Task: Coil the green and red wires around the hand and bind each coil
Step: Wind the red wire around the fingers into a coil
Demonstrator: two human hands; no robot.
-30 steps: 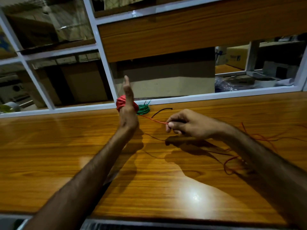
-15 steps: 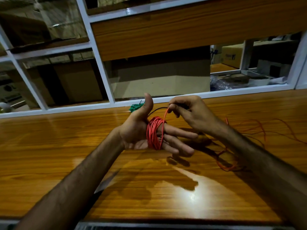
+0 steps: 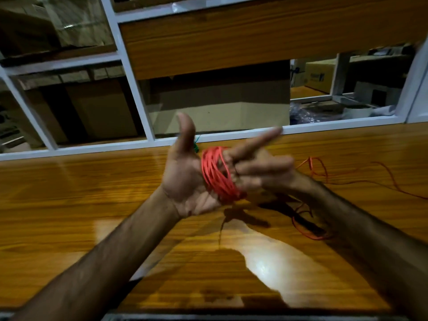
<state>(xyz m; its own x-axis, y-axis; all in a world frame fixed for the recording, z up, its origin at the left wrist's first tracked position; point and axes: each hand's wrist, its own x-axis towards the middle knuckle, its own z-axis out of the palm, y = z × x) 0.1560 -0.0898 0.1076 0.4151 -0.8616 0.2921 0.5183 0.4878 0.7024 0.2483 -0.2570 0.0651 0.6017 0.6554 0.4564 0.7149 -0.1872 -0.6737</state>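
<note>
2 bare hands show: 1 left hand (image 3: 185, 177) and 1 right hand (image 3: 261, 170). There is 1 thin red wire (image 3: 217, 174), part coiled and part loose, 1 small bit of green wire (image 3: 196, 147), and 1 glossy wooden tabletop (image 3: 69, 205).

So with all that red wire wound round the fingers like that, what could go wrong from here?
The thick red wire coil sits out along the left hand fingers, so turns could slip off before it is bound. The loose red wire tail lies in loops on the glossy wooden counter and may knot as the blurred right hand pulls it in. It might also drag against the small green wire coil behind.
</note>
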